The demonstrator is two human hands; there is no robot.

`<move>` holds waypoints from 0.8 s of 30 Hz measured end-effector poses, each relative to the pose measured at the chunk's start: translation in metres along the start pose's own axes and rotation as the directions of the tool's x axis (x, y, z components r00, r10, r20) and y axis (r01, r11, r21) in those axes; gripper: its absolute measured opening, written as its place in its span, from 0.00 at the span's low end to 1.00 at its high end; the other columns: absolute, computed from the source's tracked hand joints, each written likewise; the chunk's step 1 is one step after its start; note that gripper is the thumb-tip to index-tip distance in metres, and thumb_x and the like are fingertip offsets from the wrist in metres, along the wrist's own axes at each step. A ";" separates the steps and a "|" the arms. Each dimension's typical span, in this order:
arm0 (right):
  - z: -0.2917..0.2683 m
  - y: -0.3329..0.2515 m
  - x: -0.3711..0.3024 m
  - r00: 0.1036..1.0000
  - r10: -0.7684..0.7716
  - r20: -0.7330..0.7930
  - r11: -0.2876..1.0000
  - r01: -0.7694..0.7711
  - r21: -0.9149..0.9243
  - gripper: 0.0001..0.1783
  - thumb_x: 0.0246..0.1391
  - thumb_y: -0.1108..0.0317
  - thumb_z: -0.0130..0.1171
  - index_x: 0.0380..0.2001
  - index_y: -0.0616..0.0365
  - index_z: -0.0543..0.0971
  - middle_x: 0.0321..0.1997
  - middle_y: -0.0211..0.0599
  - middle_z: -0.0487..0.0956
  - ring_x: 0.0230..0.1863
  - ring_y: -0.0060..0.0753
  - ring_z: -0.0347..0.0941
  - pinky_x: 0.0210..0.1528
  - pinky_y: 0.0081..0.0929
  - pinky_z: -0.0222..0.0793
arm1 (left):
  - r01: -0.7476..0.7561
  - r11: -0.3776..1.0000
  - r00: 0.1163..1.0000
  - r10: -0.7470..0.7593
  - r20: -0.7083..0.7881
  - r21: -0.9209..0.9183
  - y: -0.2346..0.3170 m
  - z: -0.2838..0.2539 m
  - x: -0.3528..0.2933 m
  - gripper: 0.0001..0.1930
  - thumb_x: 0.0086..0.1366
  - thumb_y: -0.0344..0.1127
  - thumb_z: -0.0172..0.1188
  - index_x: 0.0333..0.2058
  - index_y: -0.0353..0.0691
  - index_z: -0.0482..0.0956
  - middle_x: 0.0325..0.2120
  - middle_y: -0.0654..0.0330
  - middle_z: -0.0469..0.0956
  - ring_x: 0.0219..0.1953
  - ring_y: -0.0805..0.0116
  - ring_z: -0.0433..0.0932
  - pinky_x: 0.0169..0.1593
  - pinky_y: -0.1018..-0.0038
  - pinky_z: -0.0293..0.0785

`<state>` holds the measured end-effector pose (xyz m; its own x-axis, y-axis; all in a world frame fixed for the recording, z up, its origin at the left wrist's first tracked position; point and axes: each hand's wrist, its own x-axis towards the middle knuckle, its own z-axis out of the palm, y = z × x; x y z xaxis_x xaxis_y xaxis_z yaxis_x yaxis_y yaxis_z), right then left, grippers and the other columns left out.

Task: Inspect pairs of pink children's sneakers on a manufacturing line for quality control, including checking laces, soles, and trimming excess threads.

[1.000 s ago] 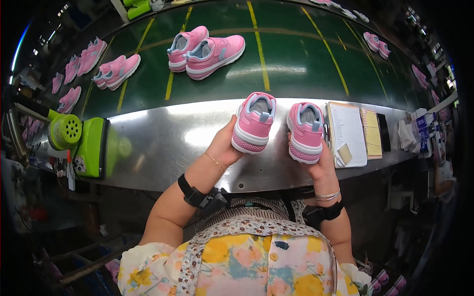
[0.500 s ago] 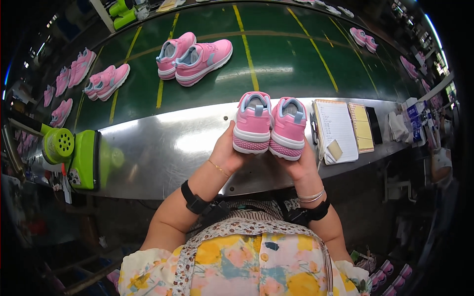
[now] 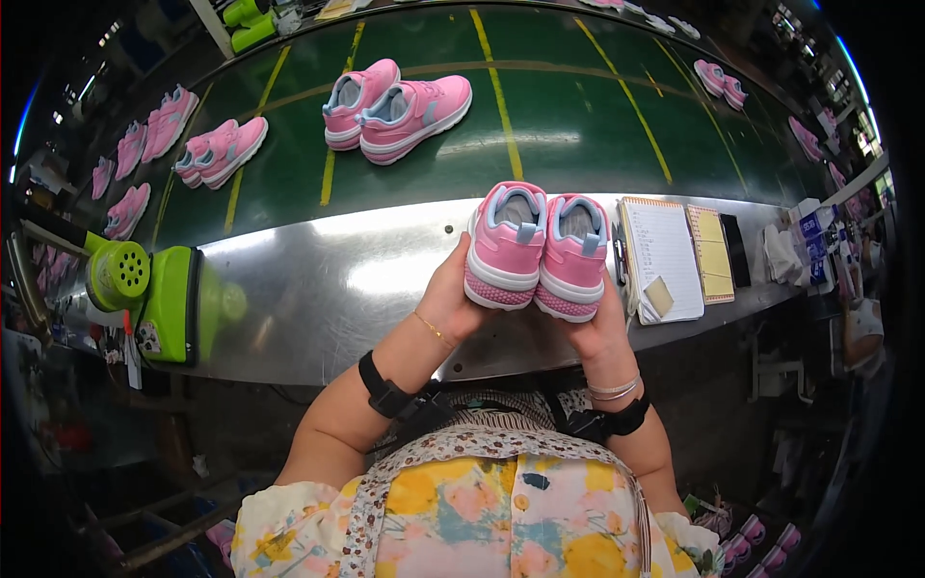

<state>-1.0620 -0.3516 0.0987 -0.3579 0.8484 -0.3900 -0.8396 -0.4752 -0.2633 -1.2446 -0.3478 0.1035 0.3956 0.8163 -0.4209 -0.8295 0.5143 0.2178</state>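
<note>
My left hand point(image 3: 453, 297) is closed around the outer side of a pink sneaker point(image 3: 503, 258) with a white sole and light blue lining. A matching sneaker point(image 3: 572, 262) is gripped by my right hand point(image 3: 599, 326) from its right side. The pair is side by side and touching, heels toward me, raised above the metal ledge. Their blue heel tabs and open collars face up. My fingers are mostly hidden behind and under the shoes.
Beyond the metal ledge point(image 3: 318, 308) runs a green belt point(image 3: 549, 106) with yellow lines, carrying a pink sneaker pair point(image 3: 414, 120) and several more at left. A green machine point(image 3: 169, 306) stands left. At right lie an open notebook point(image 3: 665, 260), a yellow notepad point(image 3: 711, 255) and a pen point(image 3: 620, 258).
The held sneakers have tilted so their collars show more and the heels less. In the picture, the belt shoes and the surroundings sit slightly further right.
</note>
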 end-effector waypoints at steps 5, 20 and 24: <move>0.009 0.007 -0.004 1.000 -0.016 -0.022 1.000 0.015 -0.022 0.20 0.60 0.57 0.43 0.48 0.59 0.68 0.48 0.41 0.73 0.48 0.38 0.72 0.50 0.38 0.71 | -0.007 0.998 0.999 0.004 0.041 0.060 0.004 -0.003 -0.005 0.26 0.69 0.53 0.30 0.56 0.43 0.62 0.52 0.54 0.67 0.54 0.58 0.68 0.54 0.57 0.67; -0.008 0.010 -0.010 0.963 -0.263 0.053 0.960 0.267 -0.089 0.26 0.57 0.55 0.51 0.57 0.49 0.61 0.57 0.34 0.66 0.54 0.35 0.65 0.58 0.44 0.60 | -0.381 0.913 0.925 0.374 0.071 0.146 0.034 -0.026 -0.032 0.26 0.63 0.44 0.54 0.57 0.48 0.57 0.55 0.61 0.63 0.56 0.63 0.63 0.56 0.55 0.60; -0.008 0.014 -0.015 0.894 -0.444 -0.061 0.880 0.422 -0.219 0.26 0.53 0.65 0.58 0.54 0.50 0.63 0.54 0.31 0.68 0.53 0.33 0.66 0.53 0.41 0.65 | -0.469 0.802 0.859 0.512 -0.022 0.370 0.036 -0.027 -0.041 0.26 0.60 0.37 0.59 0.55 0.48 0.60 0.51 0.62 0.65 0.53 0.63 0.65 0.52 0.51 0.66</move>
<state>-1.0647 -0.3723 0.0934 0.0775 0.9553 -0.2852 -0.7999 -0.1112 -0.5898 -1.3018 -0.3700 0.1047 -0.0939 0.9586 -0.2689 -0.7046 0.1268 0.6982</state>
